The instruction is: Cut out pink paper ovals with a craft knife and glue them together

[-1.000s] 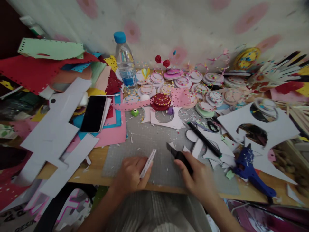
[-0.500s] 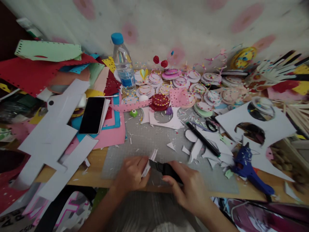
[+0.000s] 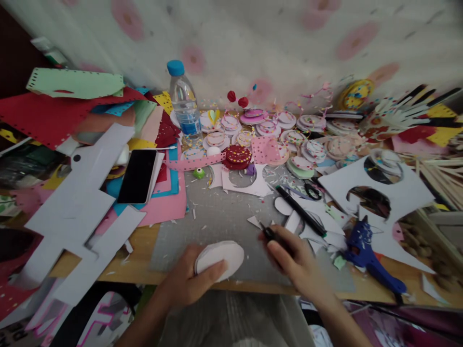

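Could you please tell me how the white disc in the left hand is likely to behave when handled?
The white disc juts past the left hand without drooping, so it is probably fairly stiff. It looks like thin card, so likely light. Laid flat on the grey cutting mat, it would probably slide rather than roll.

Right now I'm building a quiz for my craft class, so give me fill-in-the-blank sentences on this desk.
The left hand holds a ____ paper disc.
The right hand grips a ____ craft knife.
The water bottle has a ____ cap.
The glue gun lies nearer the ____ hand.
Missing words: white; black; blue; right.
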Demonstrator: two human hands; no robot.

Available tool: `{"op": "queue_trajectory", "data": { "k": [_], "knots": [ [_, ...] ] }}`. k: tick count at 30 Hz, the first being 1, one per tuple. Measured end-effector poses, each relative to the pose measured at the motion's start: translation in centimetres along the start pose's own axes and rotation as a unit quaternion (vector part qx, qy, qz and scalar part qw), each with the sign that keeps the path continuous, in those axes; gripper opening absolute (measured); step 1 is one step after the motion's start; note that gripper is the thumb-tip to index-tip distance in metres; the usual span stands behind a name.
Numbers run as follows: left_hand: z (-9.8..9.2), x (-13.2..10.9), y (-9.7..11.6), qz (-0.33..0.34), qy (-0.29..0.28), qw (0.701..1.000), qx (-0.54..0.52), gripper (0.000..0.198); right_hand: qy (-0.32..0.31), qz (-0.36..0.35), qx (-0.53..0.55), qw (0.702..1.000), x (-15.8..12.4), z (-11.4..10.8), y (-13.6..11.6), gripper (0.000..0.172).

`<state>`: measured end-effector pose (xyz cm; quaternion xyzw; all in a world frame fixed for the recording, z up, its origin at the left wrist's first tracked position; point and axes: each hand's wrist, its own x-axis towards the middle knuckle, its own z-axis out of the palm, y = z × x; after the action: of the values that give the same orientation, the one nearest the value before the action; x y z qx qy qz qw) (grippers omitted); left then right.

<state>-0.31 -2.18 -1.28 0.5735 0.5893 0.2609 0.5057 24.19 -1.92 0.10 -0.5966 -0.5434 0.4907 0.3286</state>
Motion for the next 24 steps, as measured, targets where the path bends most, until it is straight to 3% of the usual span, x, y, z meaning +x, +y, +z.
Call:
{"op": "queue_trajectory", "data": {
  "k": [3, 5, 7, 9, 11, 13, 15, 19, 24],
  "knots": [
    [-0.3, 0.6, 0.7, -0.147, -0.134, 0.977, -0.08, 0.033, -0.118, 0.053, 0.162, 0.978, 0.3, 2.3, -0.6, 0.04],
    [-0.5, 1.2, 1.4, -0.178, -0.189, 0.96, -0.104, 0.037, -0.144, 0.103, 0.23, 0.957, 0.2, 3.3, -0.5, 0.039],
    [-0.4, 1.9, 2.1, -0.156, -0.205, 0.959, -0.119, 0.032, -0.121, 0.131, 0.267, 0.947, 0.1, 4.0, -0.2, 0.037],
    [0.3, 2.5, 2.8, -0.101, -0.186, 0.969, -0.13, 0.029, -0.057, 0.123, 0.278, 0.951, -0.1, 4.3, 0.1, 0.037],
    [1.5, 2.9, 3.1, -0.053, -0.106, 0.981, -0.156, 0.029, 0.042, 0.085, 0.247, 0.964, -0.1, 4.7, 0.4, 0.034],
    [3.0, 2.9, 3.2, -0.027, -0.022, 0.977, -0.209, 0.033, 0.157, 0.013, 0.171, 0.973, -0.1, 5.2, 0.5, 0.027],
    [4.4, 2.6, 3.1, -0.019, 0.002, 0.964, -0.265, 0.044, 0.229, -0.074, 0.086, 0.967, 0.0, 5.7, 0.5, 0.02],
    [5.5, 2.2, 3.0, -0.062, 0.012, 0.967, -0.247, 0.04, 0.19, -0.155, 0.041, 0.969, 0.0, 6.9, 0.1, 0.011],
    [5.0, 2.4, 3.6, -0.078, 0.04, 0.981, -0.173, 0.039, 0.129, -0.118, 0.094, 0.98, 0.1, 7.4, -0.5, 0.003]
  ]
}}
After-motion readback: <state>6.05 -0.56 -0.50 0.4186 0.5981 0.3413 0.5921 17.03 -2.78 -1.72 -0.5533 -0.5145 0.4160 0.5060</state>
